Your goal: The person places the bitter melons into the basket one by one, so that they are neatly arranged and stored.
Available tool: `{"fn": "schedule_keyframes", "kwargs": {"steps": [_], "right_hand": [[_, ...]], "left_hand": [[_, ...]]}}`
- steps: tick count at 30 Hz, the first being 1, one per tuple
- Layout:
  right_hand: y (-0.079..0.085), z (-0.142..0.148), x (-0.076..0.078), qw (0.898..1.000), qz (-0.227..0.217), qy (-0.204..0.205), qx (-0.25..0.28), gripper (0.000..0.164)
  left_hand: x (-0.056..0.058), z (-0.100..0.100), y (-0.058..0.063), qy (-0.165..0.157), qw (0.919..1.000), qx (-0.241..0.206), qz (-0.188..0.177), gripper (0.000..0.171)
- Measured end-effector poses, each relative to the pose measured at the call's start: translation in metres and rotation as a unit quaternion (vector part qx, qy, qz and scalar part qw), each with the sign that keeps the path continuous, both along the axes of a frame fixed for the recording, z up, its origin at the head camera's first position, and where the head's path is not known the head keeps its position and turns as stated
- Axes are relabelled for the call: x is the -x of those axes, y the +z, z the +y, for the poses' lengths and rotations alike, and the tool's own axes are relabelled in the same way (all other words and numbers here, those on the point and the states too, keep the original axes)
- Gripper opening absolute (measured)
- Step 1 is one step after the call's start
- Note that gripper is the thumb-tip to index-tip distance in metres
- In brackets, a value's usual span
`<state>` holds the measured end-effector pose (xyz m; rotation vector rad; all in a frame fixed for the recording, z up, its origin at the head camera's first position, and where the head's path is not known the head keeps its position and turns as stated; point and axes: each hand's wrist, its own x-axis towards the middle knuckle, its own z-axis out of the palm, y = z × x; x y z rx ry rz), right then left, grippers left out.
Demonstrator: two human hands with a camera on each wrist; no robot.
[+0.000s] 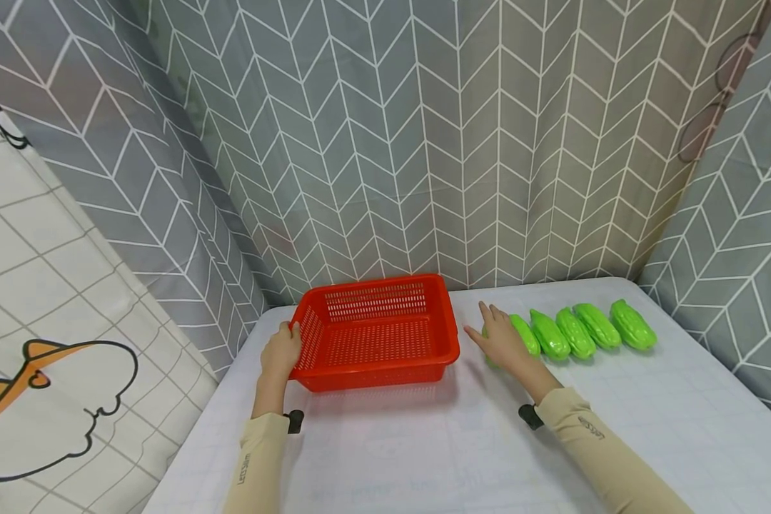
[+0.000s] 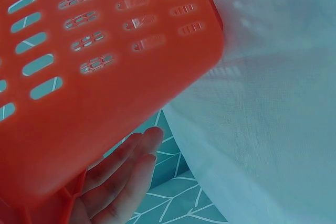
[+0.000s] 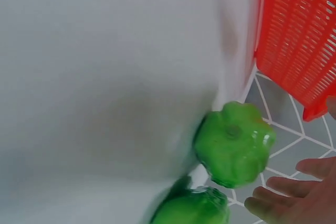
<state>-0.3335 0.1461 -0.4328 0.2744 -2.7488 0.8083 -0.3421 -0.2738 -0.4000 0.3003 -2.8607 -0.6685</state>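
A red plastic basket (image 1: 373, 377) with slotted walls sits on the white table. At its left rim my left hand (image 1: 281, 350) grips the edge; in the left wrist view, the fingers (image 2: 128, 174) lie along the outside of the basket wall (image 2: 105, 114). To the right of the basket, my right hand (image 1: 502, 341) is held with fingers spread over the leftmost glossy green gourd (image 1: 492, 363), partly hiding it. Seen from the right wrist, the fingers (image 3: 283, 195) are straight beside a ridged green gourd (image 3: 233, 142) and hold nothing.
More green gourds (image 1: 575, 332) lie in a row toward the right end of the white table (image 1: 392, 450). A grey patterned curtain (image 1: 385, 157) hangs behind the table and along its sides. A white tiled-print cloth (image 1: 51, 300) hangs at the left.
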Motion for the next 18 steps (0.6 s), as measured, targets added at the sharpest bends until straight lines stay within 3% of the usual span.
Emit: {"fn": "schedule_keyframes", "kwargs": {"steps": [18], "right_hand": [[-0.02,0.007,0.007,0.998,-0.02,0.009,0.053,0.072]], "left_hand": [[0.0,0.001,0.001,0.007,0.9999,0.005,0.006,0.049]]}}
